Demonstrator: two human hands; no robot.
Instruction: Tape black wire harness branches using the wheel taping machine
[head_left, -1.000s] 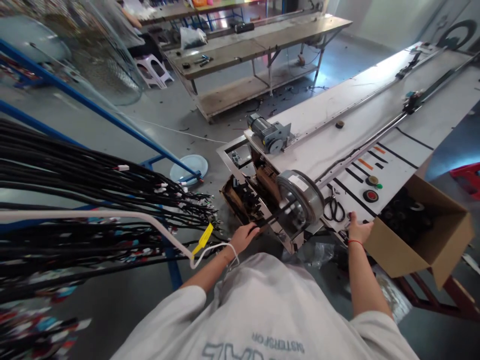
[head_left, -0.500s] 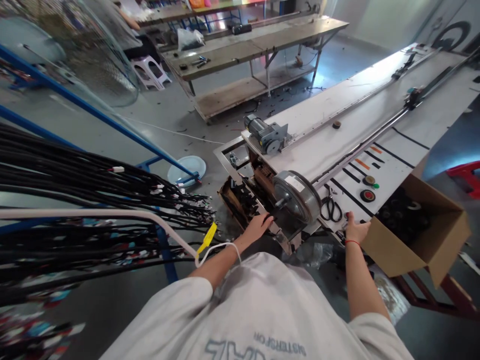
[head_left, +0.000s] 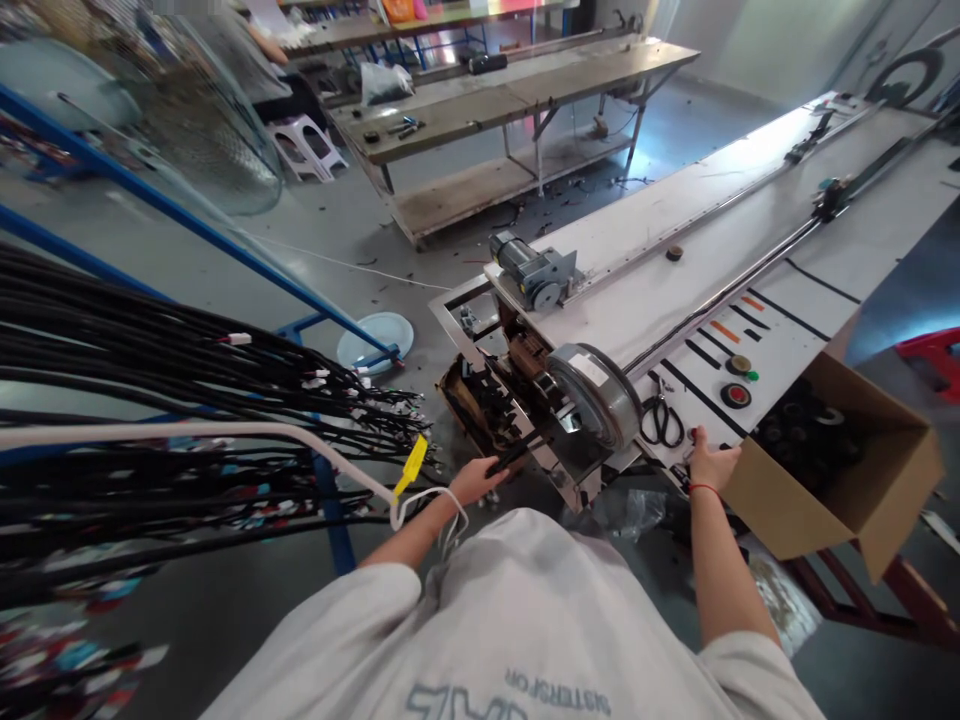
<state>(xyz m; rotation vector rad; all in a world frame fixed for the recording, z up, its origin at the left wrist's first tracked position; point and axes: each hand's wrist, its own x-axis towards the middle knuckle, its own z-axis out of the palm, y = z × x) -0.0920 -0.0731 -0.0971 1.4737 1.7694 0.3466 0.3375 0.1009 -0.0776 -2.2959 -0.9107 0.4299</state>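
Note:
My left hand [head_left: 476,478] is closed around a black cable [head_left: 517,452] that runs toward the metal wheel [head_left: 596,395] at the near end of the long white machine bench [head_left: 720,270]. A white cord with a yellow tag [head_left: 411,467] hangs from that wrist. My right hand [head_left: 709,462] rests on the bench's front edge, fingers curled over the edge, beside black scissors [head_left: 661,418] and a cardboard box [head_left: 840,470] of black parts.
A large bundle of black cables [head_left: 187,400] lies on a blue rack at the left. A grey motor [head_left: 529,270] sits on the bench end. Wooden workbenches [head_left: 510,90] stand behind, with a seated person at the far left. A pale bowl [head_left: 375,338] lies on the floor.
My left hand went forward to the machine end, then drew back toward me with the black cable in it. The right hand stayed on the bench edge.

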